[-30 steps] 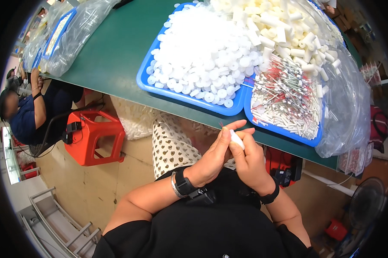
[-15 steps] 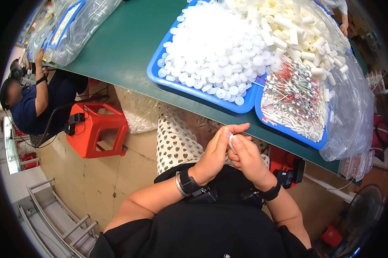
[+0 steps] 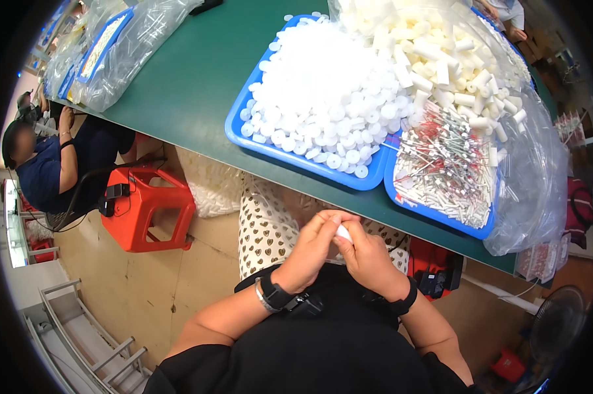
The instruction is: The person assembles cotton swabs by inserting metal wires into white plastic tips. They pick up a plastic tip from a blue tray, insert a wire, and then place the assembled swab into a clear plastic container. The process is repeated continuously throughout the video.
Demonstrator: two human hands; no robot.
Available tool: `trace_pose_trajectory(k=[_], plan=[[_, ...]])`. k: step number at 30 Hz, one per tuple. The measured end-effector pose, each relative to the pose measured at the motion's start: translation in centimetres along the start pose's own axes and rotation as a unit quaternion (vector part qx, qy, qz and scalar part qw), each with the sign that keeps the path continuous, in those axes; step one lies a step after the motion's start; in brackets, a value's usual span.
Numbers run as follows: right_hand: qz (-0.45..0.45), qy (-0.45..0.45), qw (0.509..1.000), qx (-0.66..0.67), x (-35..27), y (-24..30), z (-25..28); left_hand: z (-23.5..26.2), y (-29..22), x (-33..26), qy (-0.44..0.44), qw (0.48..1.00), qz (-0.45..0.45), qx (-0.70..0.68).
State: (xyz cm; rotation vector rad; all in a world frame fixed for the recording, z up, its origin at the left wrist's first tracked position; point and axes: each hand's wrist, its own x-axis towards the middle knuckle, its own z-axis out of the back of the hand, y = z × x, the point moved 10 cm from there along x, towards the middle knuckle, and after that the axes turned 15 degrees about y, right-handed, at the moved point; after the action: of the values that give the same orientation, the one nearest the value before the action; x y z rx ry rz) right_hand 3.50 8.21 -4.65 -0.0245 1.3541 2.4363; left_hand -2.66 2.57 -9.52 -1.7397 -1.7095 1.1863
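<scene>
In front of my lap, just off the table's near edge, my two hands meet around a small white cylindrical piece (image 3: 343, 232). My left hand (image 3: 307, 255) is closed, its thumb and fingertips pressed against the piece. My right hand (image 3: 370, 257) pinches it from the other side, thumb on top. Most of the piece is hidden by fingers. Beyond the hands, a blue tray (image 3: 270, 150) is heaped with translucent white discs (image 3: 339, 131). Beside it on the right, a smaller blue tray (image 3: 434, 220) holds white rods and thin red-and-white wire-like parts (image 3: 441, 141).
Cream foam-like cylinders (image 3: 444, 65) pile up behind the trays, beside a clear plastic bag (image 3: 533, 197). The green table (image 3: 178, 79) carries another bagged blue tray (image 3: 102, 43) at far left. A red stool (image 3: 145, 210) stands left, near a seated person (image 3: 46, 161).
My joined hands have moved slightly left and down toward my body. My left fingers, stretched out before, now curl around the piece. The seated person at left has lowered a hand.
</scene>
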Motion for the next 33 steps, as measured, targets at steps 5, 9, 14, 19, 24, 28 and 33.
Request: trace_pose_trajectory(k=[5,9,14,19,24,28,33], plan=[[0.027,-0.017,0.999,-0.038,0.1,0.3,0.1,-0.1,0.6,0.2,0.041,0.990,0.043,-0.132],[0.021,-0.032,0.999,-0.016,-0.4,0.0,0.2,-0.9,1.2,0.2,0.050,0.981,0.064,-0.175],[0.004,-0.033,0.996,-0.087,-0.5,0.5,0.1,-1.9,1.4,0.7,0.064,0.979,-0.003,-0.191],[0.008,-0.023,0.996,-0.091,-0.2,-0.9,-0.9,1.5,1.2,-0.7,-0.049,0.996,0.009,-0.071],[-0.085,0.007,0.976,-0.199,-0.1,-3.3,-0.4,4.2,-5.7,-2.9,-0.205,0.962,-0.176,0.049],[0.034,-0.018,0.983,-0.182,-1.6,3.7,3.9,2.2,-8.7,-1.2,-0.142,0.955,-0.191,0.176],[0.012,-0.190,0.913,-0.361,-1.6,6.3,12.6,-2.8,-13.4,1.9,-0.098,0.782,-0.277,0.550]])
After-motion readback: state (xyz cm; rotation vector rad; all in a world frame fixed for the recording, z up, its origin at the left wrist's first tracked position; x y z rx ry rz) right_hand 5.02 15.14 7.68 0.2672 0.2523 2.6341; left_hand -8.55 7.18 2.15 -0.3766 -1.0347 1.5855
